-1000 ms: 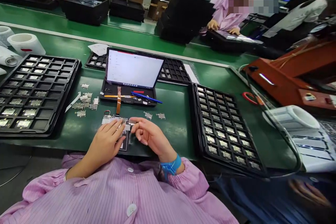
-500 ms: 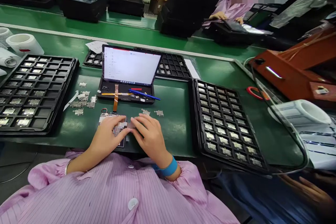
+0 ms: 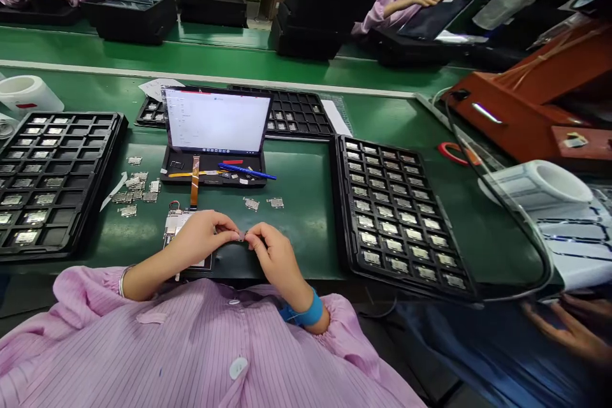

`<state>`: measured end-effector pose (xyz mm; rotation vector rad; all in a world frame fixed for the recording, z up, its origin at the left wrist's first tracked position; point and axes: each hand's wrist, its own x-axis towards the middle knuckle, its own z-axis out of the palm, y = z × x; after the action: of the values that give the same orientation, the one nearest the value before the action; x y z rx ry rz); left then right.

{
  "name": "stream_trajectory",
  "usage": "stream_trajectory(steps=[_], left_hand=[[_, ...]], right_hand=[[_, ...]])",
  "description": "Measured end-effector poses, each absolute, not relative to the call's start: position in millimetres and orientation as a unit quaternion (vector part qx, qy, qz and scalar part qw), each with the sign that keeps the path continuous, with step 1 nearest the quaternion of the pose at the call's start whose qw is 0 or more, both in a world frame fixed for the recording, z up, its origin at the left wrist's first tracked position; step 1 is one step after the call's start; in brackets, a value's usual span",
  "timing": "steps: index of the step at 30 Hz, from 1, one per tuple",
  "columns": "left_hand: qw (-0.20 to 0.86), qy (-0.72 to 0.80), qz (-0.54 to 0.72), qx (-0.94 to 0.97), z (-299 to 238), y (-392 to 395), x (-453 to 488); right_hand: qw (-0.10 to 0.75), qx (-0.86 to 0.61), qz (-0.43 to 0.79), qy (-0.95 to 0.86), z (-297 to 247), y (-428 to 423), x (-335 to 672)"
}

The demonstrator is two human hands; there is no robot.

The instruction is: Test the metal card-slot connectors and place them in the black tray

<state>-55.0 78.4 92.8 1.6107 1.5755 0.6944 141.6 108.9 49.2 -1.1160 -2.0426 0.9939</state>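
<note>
My left hand (image 3: pixel 206 236) and my right hand (image 3: pixel 276 259) meet fingertip to fingertip over the green table, just right of a circuit board. Both are closed in a pinch on something tiny, mostly covered by the fingers and too small to name. The circuit board (image 3: pixel 171 224) lies partly under my left hand and forearm. An orange-brown ribbon cable (image 3: pixel 195 185) runs from it to the black base of a lit screen (image 3: pixel 217 121). Two small metallic boards (image 3: pixel 275 203) lie beyond my right hand, and a pile of similar small boards (image 3: pixel 136 186) sits at the left.
Black compartment trays with small boards stand left (image 3: pixel 90 185) and right (image 3: pixel 342 204); another tray (image 3: pixel 306 111) is behind the screen. A blue pen (image 3: pixel 246 171) rests on the screen's base. White rolls (image 3: pixel 540 182), an orange-brown fixture (image 3: pixel 521 102) and a cable lie right. Co-workers sit opposite.
My hands have moved off the circuit board to its right side, fingertips now together in a pinch. The camera view has shifted slightly. A co-worker opposite has raised a hand.
</note>
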Motion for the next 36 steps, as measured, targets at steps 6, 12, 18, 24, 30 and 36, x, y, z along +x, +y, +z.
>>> stream_trajectory(steps=[6,12,18,24,30,36], left_hand=[[0.316,0.646,0.251,0.648,97,100,-53],[0.427,0.579,0.241,0.652,95,100,-39],[0.449,0.579,0.217,0.645,94,99,-45],[0.444,0.585,0.185,0.653,92,102,-52],[0.433,0.584,0.170,0.665,96,105,-56],[0.339,0.639,0.215,0.656,105,115,-74]], right_hand=[[0.380,-0.451,0.435,-0.680,48,120,149],[0.327,-0.433,0.479,-0.690,55,116,144],[0.292,-0.415,0.546,-0.667,49,118,147],[0.263,-0.420,0.596,-0.632,43,119,142],[0.254,-0.423,0.620,-0.609,40,120,141],[0.306,-0.424,0.657,-0.544,41,124,147]])
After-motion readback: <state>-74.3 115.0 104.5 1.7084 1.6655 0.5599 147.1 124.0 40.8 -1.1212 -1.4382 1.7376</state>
